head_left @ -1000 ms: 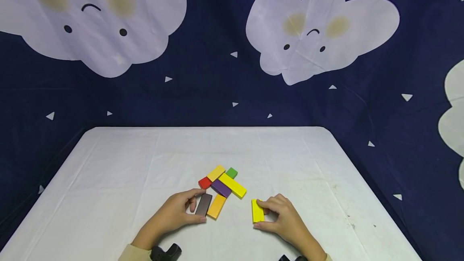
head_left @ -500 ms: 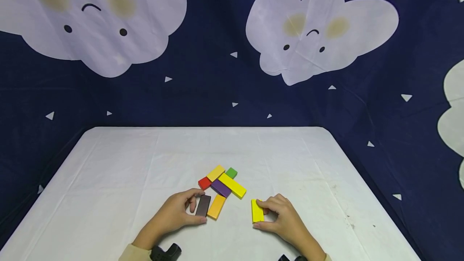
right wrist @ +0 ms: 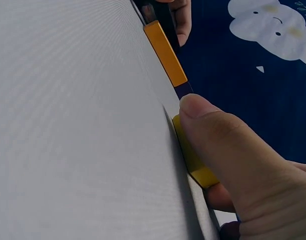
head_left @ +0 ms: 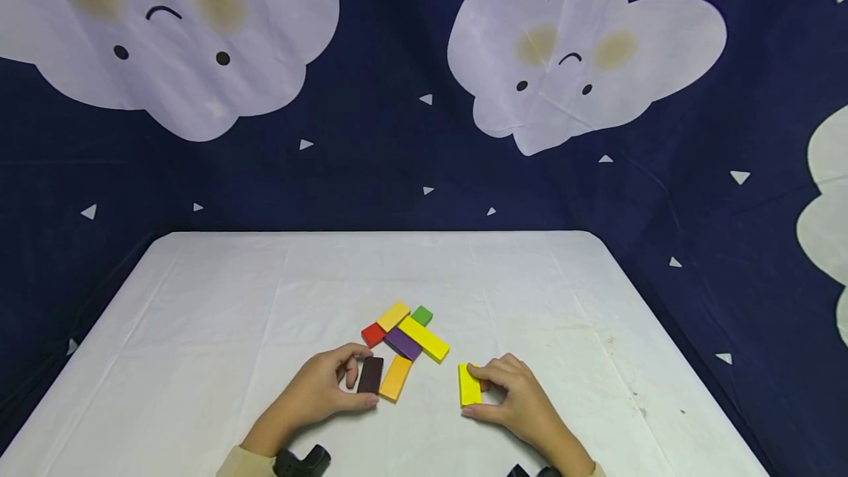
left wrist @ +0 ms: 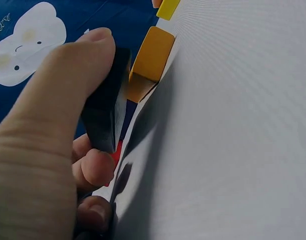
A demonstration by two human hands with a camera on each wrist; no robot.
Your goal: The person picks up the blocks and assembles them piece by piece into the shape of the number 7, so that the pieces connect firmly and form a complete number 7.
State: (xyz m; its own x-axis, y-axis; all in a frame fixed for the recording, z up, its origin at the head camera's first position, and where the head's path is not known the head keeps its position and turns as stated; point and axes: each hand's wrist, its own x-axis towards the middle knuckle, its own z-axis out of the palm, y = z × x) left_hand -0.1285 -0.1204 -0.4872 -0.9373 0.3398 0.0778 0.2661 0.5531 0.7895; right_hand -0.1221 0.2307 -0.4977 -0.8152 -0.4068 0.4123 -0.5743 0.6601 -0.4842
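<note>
My left hand (head_left: pixel 327 383) grips a dark brown block (head_left: pixel 370 375) by its two ends, thumb at the near end and a finger at the far one. In the left wrist view that dark block (left wrist: pixel 107 107) is tilted up beside an orange block (left wrist: pixel 153 55). My right hand (head_left: pixel 513 392) pinches a bright yellow block (head_left: pixel 470 386) between thumb and fingers, close over the white cloth. The orange block (head_left: pixel 395 379) lies just right of the dark one. In the right wrist view my thumb covers much of the yellow block (right wrist: pixel 192 157).
Beyond the hands, a purple block (head_left: pixel 403 344), a long yellow block (head_left: pixel 424 339), a red block (head_left: pixel 373 335), a light orange block (head_left: pixel 394 316) and a green block (head_left: pixel 422 316) lie in a close cluster on the white table (head_left: pixel 218 300). A dark cloud-print cloth (head_left: pixel 384 168) hangs behind.
The dark brown block has turned slightly in my left hand and shifted a little left, its top face now looking darker. My right hand and the yellow block are nearly still.
</note>
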